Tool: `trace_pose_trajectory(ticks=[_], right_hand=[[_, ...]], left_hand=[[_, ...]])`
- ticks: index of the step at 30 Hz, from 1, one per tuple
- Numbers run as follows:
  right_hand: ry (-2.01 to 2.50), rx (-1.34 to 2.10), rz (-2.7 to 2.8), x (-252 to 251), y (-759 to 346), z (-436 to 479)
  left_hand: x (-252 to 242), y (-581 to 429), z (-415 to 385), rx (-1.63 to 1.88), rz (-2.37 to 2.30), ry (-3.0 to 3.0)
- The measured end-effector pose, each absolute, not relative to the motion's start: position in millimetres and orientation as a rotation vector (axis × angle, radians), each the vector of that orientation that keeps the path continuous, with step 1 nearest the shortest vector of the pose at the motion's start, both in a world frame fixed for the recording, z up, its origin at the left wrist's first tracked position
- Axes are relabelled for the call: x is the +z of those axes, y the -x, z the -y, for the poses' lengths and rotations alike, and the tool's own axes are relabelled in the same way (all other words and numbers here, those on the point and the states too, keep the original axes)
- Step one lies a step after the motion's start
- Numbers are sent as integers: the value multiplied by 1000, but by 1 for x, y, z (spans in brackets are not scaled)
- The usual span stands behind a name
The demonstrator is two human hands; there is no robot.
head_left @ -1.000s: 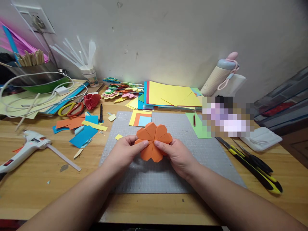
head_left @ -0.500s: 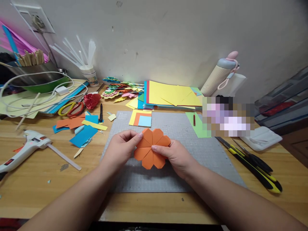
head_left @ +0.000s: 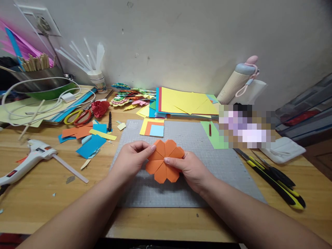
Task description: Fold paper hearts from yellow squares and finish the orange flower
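Observation:
Between my two hands is an orange folded paper flower [head_left: 162, 169] with several rounded petals and crease lines meeting at its centre. My left hand [head_left: 135, 157] pinches its upper left edge, thumb on the front. My right hand [head_left: 190, 169] grips the right side, its thumb lying over the petals and the tip at the centre. Most fingers of both hands are hidden behind the paper. The flower is held face up above a grey cutting mat [head_left: 220, 180]. Just beyond it on the mat lie layered yellow, orange and light blue paper squares [head_left: 157, 130].
To the left are a glue gun [head_left: 28, 160], paper scraps [head_left: 90, 146], scissors [head_left: 83, 117] and a black pen [head_left: 110, 121]. Stacked coloured paper [head_left: 186, 98] and paper flowers [head_left: 129, 97] sit by the wall. On the right are a green sheet [head_left: 215, 136] and black-yellow scissors [head_left: 277, 183].
The whole view has shifted very slightly. Both hands keep the same hold on the orange paper flower, with no clear movement.

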State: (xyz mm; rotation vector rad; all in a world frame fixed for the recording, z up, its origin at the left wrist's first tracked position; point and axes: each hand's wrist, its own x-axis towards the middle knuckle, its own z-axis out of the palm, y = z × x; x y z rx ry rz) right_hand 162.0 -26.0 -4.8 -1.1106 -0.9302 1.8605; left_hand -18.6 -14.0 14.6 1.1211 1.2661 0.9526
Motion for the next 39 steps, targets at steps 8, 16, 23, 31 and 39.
trace_pose_trajectory(ticks=[8, 16, 23, 31, 39], right_hand=[[1144, 1824, 918, -5, -162, 27], [1126, 1714, 910, -3, -162, 27], [1068, 1732, 989, -2, -161, 27], [1082, 1683, 1043, -6, -161, 24], [1070, 1616, 1121, -4, -160, 26]], left_hand=[[13, 15, 15, 974, -1261, -1099], [13, 8, 17, 948, -1092, -990], [7, 8, 18, 886, -1025, -900], [11, 9, 17, 954, -1081, -898], [10, 9, 18, 958, -1093, -895]])
